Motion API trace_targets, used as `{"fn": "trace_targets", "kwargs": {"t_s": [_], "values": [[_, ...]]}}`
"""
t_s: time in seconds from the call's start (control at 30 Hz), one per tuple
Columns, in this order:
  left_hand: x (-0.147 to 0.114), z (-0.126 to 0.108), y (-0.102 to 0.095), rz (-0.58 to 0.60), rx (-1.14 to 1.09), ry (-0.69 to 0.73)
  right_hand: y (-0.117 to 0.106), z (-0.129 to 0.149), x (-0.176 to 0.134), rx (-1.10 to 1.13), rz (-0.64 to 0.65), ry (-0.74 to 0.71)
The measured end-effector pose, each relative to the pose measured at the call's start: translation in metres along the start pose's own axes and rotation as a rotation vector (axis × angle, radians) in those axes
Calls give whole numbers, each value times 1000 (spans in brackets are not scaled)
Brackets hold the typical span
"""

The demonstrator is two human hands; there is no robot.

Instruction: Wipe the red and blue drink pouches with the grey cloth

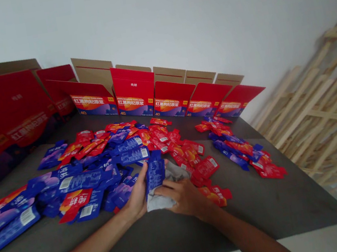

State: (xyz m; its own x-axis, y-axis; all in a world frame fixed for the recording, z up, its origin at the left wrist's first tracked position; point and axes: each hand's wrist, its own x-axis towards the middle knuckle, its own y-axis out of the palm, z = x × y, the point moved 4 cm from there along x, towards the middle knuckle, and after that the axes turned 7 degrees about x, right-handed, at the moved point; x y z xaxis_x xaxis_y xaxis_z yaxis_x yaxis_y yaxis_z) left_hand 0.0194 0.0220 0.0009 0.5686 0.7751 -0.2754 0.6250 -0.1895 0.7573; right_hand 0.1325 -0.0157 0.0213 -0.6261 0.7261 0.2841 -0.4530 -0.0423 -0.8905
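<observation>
My left hand [139,195] is closed around a blue pouch [155,172] with pale printing, held tilted just above the table. A grey cloth [176,170] is bunched in my right hand [180,193], its fingers pressing it against the lower part of the pouch. Behind and left of my hands lies a heap of blue pouches [83,180] mixed with red ones. Red pouches [206,167] are spread close to the right of my right hand. The pouch's lower end is hidden by cloth and fingers.
Red and blue cartons [134,101] with raised flaps line the back of the dark table [268,212]. Larger cartons [8,124] stand at the left. A smaller pile of mixed pouches [240,148] lies right. Wooden slats [322,112] lean beyond the right edge.
</observation>
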Motion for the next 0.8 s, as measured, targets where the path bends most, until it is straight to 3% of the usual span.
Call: {"fn": "trace_targets", "kwargs": {"t_s": [0.1, 0.27, 0.4, 0.5, 0.7, 0.8], "values": [[0, -2, 0, 4, 5, 10, 0, 0, 0, 6, -25, 5], [-4, 8, 7, -57, 71, 41, -13, -15, -4, 19, -313, 213], [-7, 16, 9, -102, 113, 43, -19, -22, -6, 66, -401, 293], [-6, 13, 6, -94, 100, 53, -17, -21, -4, 68, -340, 240], [-3, 1, 3, 20, -34, -37, -3, -4, -1, 75, -35, -9], [-3, -2, 2, -4, -38, -19, -2, -1, -1, 58, -12, -12]]}}
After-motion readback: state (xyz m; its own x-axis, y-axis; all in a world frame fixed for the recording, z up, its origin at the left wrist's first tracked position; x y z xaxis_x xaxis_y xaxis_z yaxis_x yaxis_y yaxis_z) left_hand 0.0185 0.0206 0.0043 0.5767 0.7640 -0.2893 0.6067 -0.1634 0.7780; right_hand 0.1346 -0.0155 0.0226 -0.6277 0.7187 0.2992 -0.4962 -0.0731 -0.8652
